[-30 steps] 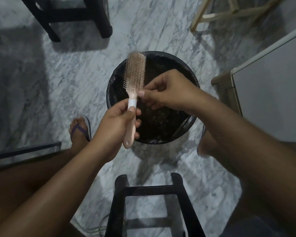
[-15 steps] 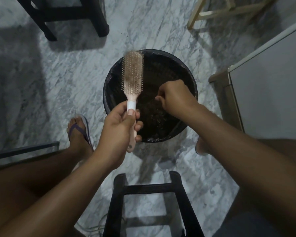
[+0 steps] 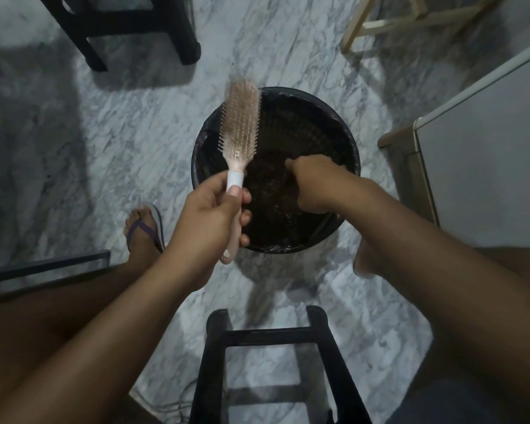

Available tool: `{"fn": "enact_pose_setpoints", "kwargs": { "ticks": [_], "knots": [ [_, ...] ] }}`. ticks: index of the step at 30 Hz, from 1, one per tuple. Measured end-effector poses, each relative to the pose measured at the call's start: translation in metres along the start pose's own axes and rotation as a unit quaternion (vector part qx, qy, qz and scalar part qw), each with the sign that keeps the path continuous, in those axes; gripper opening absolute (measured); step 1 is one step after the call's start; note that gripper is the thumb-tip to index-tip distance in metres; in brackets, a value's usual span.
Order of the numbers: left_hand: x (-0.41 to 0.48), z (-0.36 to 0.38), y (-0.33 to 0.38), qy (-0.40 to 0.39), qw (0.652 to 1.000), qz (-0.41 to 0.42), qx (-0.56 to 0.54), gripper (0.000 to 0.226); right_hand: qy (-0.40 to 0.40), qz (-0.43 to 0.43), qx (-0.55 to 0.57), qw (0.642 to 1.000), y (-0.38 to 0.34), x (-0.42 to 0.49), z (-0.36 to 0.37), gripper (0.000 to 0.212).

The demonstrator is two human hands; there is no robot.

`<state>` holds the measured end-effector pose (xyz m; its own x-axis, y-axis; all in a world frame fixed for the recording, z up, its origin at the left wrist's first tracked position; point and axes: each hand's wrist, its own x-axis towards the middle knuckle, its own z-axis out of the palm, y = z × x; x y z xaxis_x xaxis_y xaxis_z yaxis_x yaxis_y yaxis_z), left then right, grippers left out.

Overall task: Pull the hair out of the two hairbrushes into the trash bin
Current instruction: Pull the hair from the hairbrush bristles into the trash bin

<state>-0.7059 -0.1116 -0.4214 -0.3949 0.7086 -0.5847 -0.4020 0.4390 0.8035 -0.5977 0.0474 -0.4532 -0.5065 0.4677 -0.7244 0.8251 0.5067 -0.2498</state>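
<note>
A pink hairbrush [image 3: 240, 127] with a white collar stands upright over the left rim of the round black trash bin [image 3: 346, 139]. My left hand [image 3: 211, 215] grips its handle, bristles facing me. My right hand [image 3: 314, 185] reaches down inside the bin, fingers curled and pointing away, so I cannot see whether it holds hair. Dark clumps of hair lie at the bin's bottom. Only one hairbrush is in view.
The bin sits on a marble floor. A black stool frame [image 3: 276, 362] stands close in front of me, another black stool [image 3: 126, 29] at the far left, a pale wooden frame [image 3: 389, 22] at the far right. A white cabinet [image 3: 487, 148] is to the right. My sandalled foot [image 3: 144, 231] rests left of the bin.
My right hand left the base of the brush head and went down into the bin. The left hand kept the brush upright, tilting it slightly.
</note>
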Motion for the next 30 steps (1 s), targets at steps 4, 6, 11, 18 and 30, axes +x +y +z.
{"fn": "enact_pose_setpoints", "kwargs": {
  "ticks": [4,6,11,18,30],
  "knots": [
    [0.001,0.000,0.000,0.006,1.000,-0.013,0.017,0.028,-0.023,-0.021,0.011,0.999,-0.001,-0.019,-0.027,0.060],
    [0.002,0.001,0.000,0.009,1.000,-0.016,0.021,0.028,0.007,-0.046,0.017,0.999,-0.001,-0.026,-0.035,0.062],
    [0.002,0.006,0.000,0.001,0.999,-0.040,0.015,0.035,0.246,-0.137,0.154,0.947,-0.015,-0.039,-0.044,0.033],
    [0.000,0.009,-0.008,-0.040,0.997,0.014,0.067,0.045,0.324,-0.177,0.159,0.916,-0.028,-0.024,-0.023,0.025],
    [0.003,0.010,-0.015,-0.049,0.998,-0.036,-0.010,0.040,0.462,-0.271,0.240,0.810,-0.020,-0.050,-0.076,0.019]
  ]
}}
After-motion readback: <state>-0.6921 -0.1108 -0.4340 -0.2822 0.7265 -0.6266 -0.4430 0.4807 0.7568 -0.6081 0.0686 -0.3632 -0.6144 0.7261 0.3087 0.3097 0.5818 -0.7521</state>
